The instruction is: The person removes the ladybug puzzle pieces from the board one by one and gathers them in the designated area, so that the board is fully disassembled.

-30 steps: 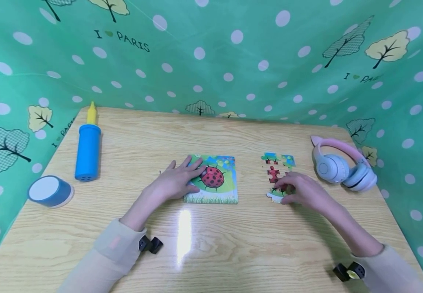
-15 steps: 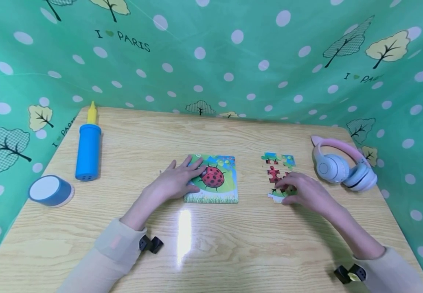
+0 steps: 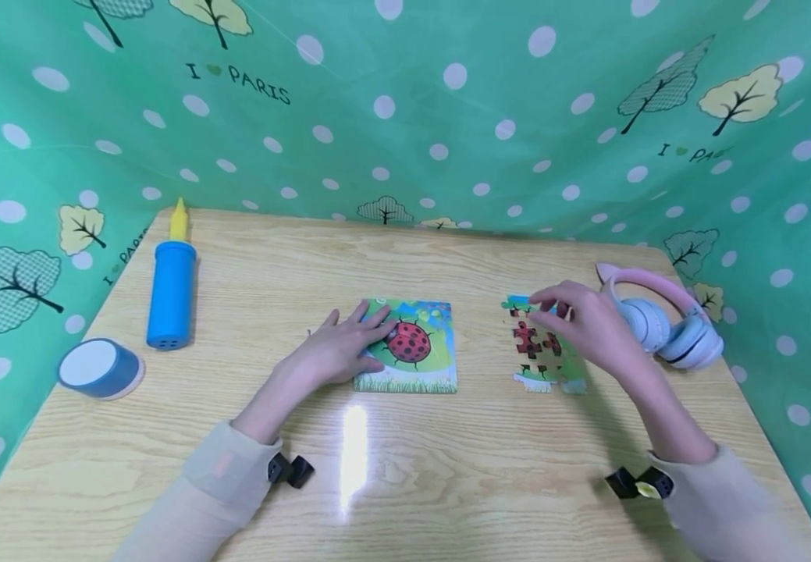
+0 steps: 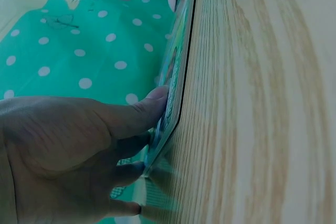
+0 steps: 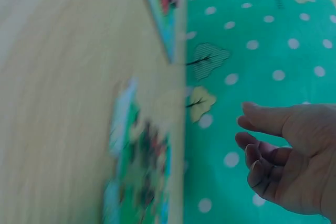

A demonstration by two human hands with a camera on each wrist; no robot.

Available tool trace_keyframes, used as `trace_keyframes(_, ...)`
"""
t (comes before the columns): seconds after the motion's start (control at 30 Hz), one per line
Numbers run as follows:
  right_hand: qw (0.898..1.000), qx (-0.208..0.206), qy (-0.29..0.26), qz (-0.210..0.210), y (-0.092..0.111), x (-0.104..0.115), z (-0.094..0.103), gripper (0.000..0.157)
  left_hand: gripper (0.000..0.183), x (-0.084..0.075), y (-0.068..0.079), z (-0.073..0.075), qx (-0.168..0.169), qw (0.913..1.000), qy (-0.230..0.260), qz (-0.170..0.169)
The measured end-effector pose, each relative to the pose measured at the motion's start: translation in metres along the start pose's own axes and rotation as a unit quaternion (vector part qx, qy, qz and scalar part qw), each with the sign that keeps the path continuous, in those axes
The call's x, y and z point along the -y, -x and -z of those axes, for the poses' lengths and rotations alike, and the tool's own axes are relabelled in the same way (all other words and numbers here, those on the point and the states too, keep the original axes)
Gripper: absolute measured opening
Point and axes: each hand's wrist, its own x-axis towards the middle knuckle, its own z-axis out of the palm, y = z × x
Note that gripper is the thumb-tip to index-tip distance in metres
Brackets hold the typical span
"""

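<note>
A square ladybug picture board (image 3: 419, 371) lies flat in the middle of the table. My left hand (image 3: 335, 350) rests on its left part with fingers spread; in the left wrist view the thumb (image 4: 149, 106) lies on the board. Right of the board, several ladybug jigsaw puzzle pieces (image 3: 526, 340) lie in a loose, gapped arrangement. Over their upper right part hovers my right hand (image 3: 588, 321), fingers loosely bent. The right wrist view shows nothing between its thumb and fingers, and the puzzle pieces (image 5: 144, 182) blurred below. Some upper right pieces are hidden by the hand in the head view.
Pink and lilac headphones (image 3: 665, 320) lie just right of my right hand. At the left stand a blue pump (image 3: 171, 297) with a yellow nozzle and a blue, white-topped round container (image 3: 99, 368). A green dotted cloth (image 3: 405, 140) rises behind the table.
The right hand has lifted off the lower puzzle pieces and moved toward the back, uncovering the lower right ones. One lower left piece shifted slightly right earlier. The left hand stays put.
</note>
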Motion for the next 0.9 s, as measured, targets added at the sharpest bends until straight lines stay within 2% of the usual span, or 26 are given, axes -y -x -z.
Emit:
trace_keyframes(0.13, 0.999, -0.002, -0.031, -0.027, -0.016, 0.017, -0.005, 0.020, 0.077, 0.000, 0.000, -0.001, 0.002, 1.0000, -0.005, -0.005)
trace_keyframes(0.23, 0.996, 0.001, -0.076, -0.038, -0.032, 0.036, -0.014, 0.020, 0.076, 0.000, 0.000, -0.002, 0.000, 0.9999, -0.011, -0.010)
trace_keyframes(0.43, 0.987, 0.004, -0.158, -0.029, -0.061, 0.078, -0.037, 0.019, 0.075, 0.001, 0.001, -0.002, -0.001, 0.9998, -0.016, -0.013)
trace_keyframes(0.57, 0.980, 0.016, -0.198, -0.022, -0.073, 0.098, -0.053, 0.019, 0.072, 0.002, 0.003, -0.002, -0.003, 0.9997, -0.020, -0.016)
trace_keyframes(0.77, 0.972, 0.039, -0.230, -0.026, -0.086, 0.107, -0.080, 0.019, 0.068, 0.004, 0.006, 0.000, -0.007, 0.9994, -0.025, -0.025)
trace_keyframes(0.9, 0.971, 0.061, -0.228, -0.037, -0.090, 0.107, -0.095, 0.018, 0.068, 0.003, 0.010, 0.003, -0.004, 0.9998, -0.020, -0.007)
